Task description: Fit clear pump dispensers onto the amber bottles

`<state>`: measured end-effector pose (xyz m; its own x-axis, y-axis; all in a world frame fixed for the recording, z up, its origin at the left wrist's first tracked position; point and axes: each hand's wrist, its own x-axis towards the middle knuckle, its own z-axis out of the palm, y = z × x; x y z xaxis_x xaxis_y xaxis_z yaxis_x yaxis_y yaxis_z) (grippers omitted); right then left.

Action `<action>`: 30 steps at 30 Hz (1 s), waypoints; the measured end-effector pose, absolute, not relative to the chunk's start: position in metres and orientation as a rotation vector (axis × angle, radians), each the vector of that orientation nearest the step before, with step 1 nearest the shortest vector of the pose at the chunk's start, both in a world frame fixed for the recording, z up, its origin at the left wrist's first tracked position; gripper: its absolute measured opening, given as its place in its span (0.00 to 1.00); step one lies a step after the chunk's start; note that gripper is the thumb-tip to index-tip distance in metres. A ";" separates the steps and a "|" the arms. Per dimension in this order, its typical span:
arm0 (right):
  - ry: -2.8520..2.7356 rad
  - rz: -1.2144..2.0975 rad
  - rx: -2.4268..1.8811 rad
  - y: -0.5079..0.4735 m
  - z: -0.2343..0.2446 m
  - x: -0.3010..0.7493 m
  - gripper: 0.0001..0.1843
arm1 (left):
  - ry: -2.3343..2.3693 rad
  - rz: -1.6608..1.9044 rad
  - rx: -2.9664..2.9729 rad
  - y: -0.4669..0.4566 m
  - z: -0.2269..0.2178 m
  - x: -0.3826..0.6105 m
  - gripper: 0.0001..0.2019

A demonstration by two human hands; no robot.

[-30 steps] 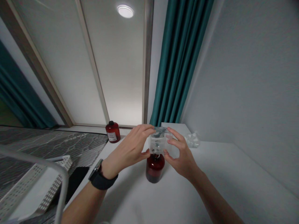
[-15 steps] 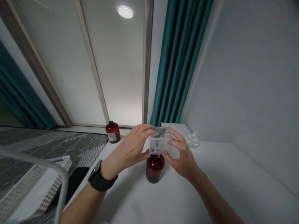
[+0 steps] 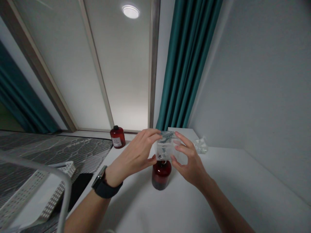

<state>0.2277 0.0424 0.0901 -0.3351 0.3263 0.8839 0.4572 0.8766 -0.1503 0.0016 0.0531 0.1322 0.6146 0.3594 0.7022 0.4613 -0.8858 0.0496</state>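
Note:
Between my two hands is a clear plastic box (image 3: 165, 145), see-through, with something small and hard to make out inside. My left hand (image 3: 137, 150), with a dark watch at the wrist, grips its left side between fingers and thumb. On the right side, the fingertips and thumb of my right hand (image 3: 188, 158) hold the box. Just below and partly behind it stands a dark red bottle (image 3: 161, 176) on the white table (image 3: 145, 210); the box hides its top. I cannot tell whether box and bottle touch.
A second red bottle (image 3: 118, 138) with a white label and black cap stands at the table's far left. At the back lie a white box (image 3: 186, 132) and crumpled clear plastic (image 3: 201, 145). A white perforated basket (image 3: 21, 197) and a grey tube (image 3: 65, 194) are at left.

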 end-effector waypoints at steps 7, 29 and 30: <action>-1.958 -0.144 -0.565 0.042 0.090 0.229 0.31 | -0.671 -1.142 -2.688 0.053 0.133 0.003 0.32; -1.963 -0.265 -0.551 0.040 0.095 0.228 0.31 | -0.619 -1.167 -2.643 0.050 0.137 0.004 0.30; -1.961 -0.265 -0.553 0.040 0.095 0.228 0.32 | -0.624 -1.168 -2.642 0.050 0.137 0.004 0.30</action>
